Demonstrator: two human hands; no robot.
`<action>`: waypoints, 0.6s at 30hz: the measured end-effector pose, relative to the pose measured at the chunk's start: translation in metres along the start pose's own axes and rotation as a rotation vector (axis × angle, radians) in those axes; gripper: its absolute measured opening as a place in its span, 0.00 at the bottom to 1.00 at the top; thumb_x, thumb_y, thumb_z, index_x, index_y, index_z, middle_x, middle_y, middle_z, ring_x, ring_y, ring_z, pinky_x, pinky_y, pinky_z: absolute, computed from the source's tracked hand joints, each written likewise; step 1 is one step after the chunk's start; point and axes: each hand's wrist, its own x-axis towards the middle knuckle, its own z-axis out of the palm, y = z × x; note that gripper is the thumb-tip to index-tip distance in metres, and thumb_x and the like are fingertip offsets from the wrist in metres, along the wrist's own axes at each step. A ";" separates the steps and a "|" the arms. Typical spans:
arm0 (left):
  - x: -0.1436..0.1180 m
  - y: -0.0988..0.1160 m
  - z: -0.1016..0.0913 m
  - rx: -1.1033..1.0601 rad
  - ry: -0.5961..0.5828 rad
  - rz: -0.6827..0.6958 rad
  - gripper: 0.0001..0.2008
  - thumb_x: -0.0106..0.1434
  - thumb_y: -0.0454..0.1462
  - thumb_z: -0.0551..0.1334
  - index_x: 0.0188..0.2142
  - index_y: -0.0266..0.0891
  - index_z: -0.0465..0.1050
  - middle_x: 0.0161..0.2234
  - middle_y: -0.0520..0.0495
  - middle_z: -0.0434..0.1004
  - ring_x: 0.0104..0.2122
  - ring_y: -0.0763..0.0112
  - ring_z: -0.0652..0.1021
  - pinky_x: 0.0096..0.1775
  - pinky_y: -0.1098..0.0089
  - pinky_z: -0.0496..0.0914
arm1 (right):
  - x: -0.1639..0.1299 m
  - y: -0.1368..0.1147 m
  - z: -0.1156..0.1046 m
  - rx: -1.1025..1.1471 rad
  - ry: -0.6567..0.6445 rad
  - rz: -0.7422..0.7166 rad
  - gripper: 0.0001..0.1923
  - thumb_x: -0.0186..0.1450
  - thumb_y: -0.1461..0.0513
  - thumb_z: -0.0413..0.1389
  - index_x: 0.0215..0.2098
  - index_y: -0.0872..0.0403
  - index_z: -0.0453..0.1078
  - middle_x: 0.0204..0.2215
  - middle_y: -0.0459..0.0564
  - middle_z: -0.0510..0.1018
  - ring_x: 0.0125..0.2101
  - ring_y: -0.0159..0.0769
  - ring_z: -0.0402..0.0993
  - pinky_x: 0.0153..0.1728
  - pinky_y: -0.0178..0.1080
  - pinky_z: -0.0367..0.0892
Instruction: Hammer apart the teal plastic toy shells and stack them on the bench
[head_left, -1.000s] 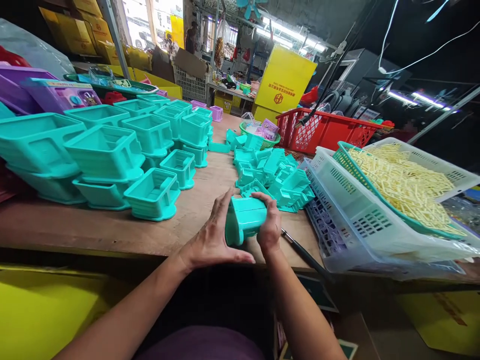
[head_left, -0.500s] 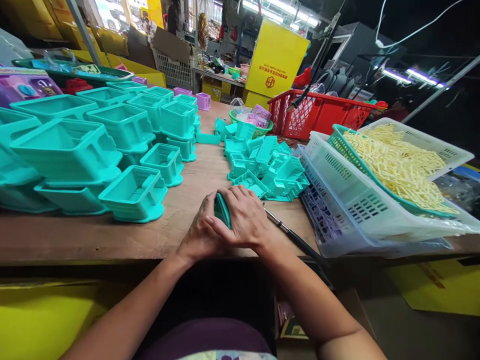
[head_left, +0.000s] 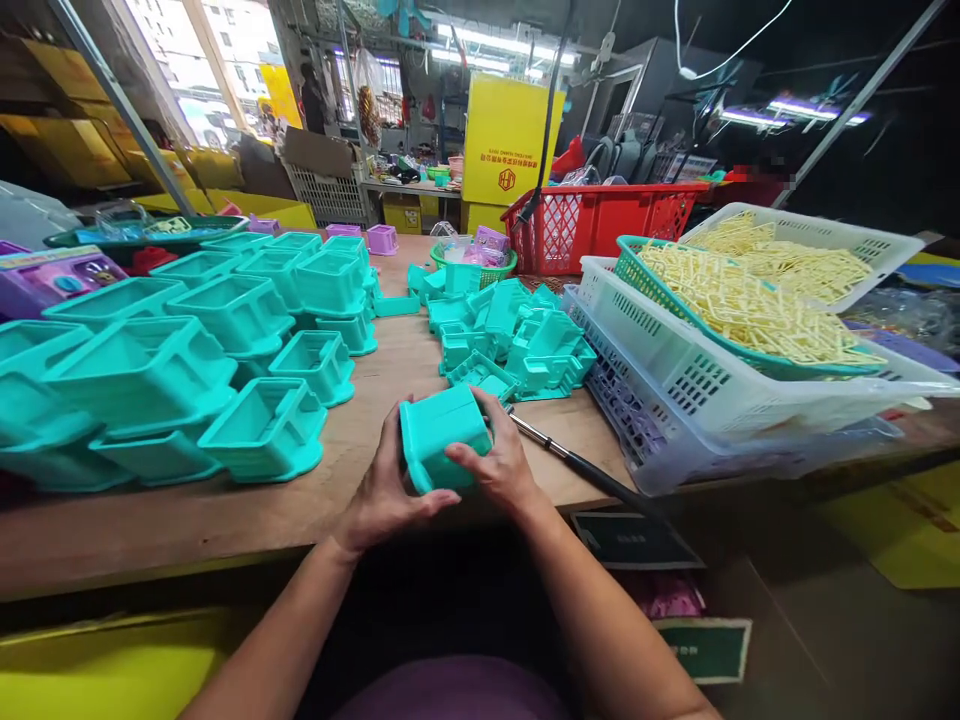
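A crowded workshop is seen, with a long wooden tabletop [head_left: 390, 370] running across the view and shelves, boxes and strip lights behind it. At the near edge of the tabletop, about the middle, a turquoise plastic box [head_left: 442, 435] is held just above the wood, tilted with its closed base turned up. It is gripped from both sides: the left hand [head_left: 382, 490] is curled around its left wall with the thumb under the near face, and the right hand [head_left: 499, 465] is wrapped over its right wall with the fingers closed on it. The box is judged to be light, stiff and hollow, with smooth walls that could slip; it is best taken by two opposite walls or by the flared rim, and thin edges might crack if squeezed hard.

Just right of the right hand a dark slim tool [head_left: 577, 465] lies slanted on the wood. Beyond the hands a heap of small turquoise parts [head_left: 517, 340] is piled at the tabletop's middle. Towards the left edge, stacked turquoise tubs [head_left: 150, 375] are ranged in rows. Along the right edge a white basket [head_left: 697, 380] carries a green tray of pale yellow sticks [head_left: 735, 300], and a red basket [head_left: 600, 225] stands at the far edge.
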 end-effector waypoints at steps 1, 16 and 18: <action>0.002 0.005 -0.006 0.043 -0.045 0.020 0.55 0.50 0.52 0.72 0.69 0.46 0.42 0.66 0.35 0.54 0.64 0.43 0.62 0.61 0.44 0.62 | 0.001 0.000 -0.001 -0.063 -0.014 -0.040 0.46 0.57 0.35 0.57 0.62 0.55 0.61 0.52 0.59 0.71 0.52 0.48 0.69 0.54 0.49 0.65; 0.006 -0.021 0.004 0.061 0.071 0.097 0.49 0.50 0.69 0.58 0.58 0.35 0.59 0.49 0.34 0.72 0.46 0.51 0.76 0.47 0.56 0.72 | 0.027 -0.023 0.014 -0.532 -0.274 -0.168 0.37 0.58 0.36 0.57 0.53 0.54 0.70 0.44 0.55 0.76 0.45 0.47 0.70 0.45 0.46 0.63; 0.004 -0.028 0.003 -0.015 0.116 0.074 0.52 0.45 0.70 0.60 0.57 0.36 0.59 0.47 0.36 0.73 0.44 0.53 0.77 0.44 0.59 0.73 | 0.029 -0.024 0.014 -0.455 -0.271 -0.184 0.38 0.56 0.37 0.59 0.54 0.53 0.69 0.46 0.56 0.75 0.48 0.48 0.69 0.50 0.47 0.62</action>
